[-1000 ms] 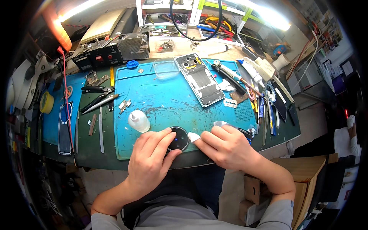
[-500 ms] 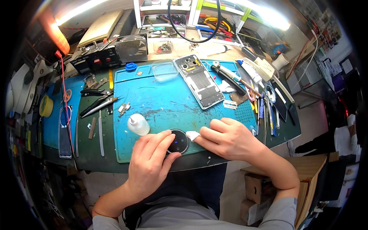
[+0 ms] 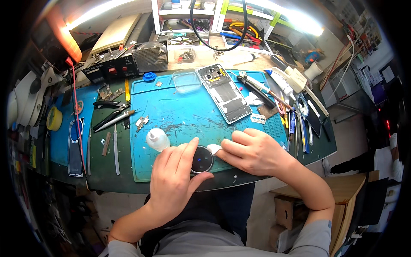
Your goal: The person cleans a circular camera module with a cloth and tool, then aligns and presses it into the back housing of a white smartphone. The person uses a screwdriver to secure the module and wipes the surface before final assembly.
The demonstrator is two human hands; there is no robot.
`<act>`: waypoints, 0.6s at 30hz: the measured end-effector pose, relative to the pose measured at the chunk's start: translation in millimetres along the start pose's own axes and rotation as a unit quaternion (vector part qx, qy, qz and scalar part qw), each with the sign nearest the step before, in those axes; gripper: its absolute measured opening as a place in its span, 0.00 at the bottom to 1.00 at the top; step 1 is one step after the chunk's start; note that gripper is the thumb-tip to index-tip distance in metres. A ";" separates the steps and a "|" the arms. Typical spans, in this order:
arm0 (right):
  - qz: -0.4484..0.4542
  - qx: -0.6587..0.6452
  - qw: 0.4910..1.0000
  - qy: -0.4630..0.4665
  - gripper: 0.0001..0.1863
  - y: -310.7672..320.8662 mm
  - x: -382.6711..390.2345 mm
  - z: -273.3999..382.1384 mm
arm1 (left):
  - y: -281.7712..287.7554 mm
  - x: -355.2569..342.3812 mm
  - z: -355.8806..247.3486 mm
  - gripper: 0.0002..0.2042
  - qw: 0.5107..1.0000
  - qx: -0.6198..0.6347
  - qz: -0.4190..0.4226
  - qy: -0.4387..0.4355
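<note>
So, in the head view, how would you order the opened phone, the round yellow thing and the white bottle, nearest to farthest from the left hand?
From the left hand:
1. White bottle, just beyond it.
2. Opened phone, beyond and to the right.
3. Round yellow thing, well off to the left.

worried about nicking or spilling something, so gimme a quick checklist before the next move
1. Round black part steadied: ok, the left hand holds it by the edge.
2. White wipe in place: ok, it sits at the fingers of the right hand.
3. Wipe touching the part: cannot tell, they meet or nearly meet at the rim.
4. White bottle clear of the left hand: not ok, it stands right beside it.
5. Razor blade well away: not ok, it lies just beyond the right hand.
6. Opened phone clear of both hands: ok.
</note>
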State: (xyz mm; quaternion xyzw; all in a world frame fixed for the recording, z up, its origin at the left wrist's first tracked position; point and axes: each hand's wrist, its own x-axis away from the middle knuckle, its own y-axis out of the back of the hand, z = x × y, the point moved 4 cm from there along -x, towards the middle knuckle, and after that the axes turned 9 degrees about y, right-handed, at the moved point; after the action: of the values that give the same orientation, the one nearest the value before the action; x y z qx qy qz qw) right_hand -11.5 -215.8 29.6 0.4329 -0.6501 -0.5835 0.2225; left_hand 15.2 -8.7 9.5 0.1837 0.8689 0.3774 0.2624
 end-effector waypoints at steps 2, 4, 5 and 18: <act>0.018 -0.005 1.000 -0.008 0.09 2.7 5.6 4.0 | -0.2 -4.4 2.1 0.39 0.999 0.024 0.023 -0.009; 0.015 -0.011 1.000 -0.007 0.09 3.7 11.3 10.1 | 3.7 -8.9 4.8 0.40 0.996 0.071 0.057 -0.013; 0.004 -0.012 1.000 -0.002 0.09 5.6 13.7 13.8 | 7.3 -11.1 6.5 0.40 0.992 0.084 0.093 -0.028; -0.041 -0.034 0.998 -0.031 0.08 6.5 22.8 29.8 | 5.1 3.6 8.0 0.40 0.996 0.076 0.041 -0.013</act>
State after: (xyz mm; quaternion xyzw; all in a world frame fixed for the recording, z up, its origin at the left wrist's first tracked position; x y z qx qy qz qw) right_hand -49.2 -218.0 24.3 0.4333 -0.6179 -0.6273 0.1925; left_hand 17.7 1.0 7.6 0.2430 0.8833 0.3185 0.2435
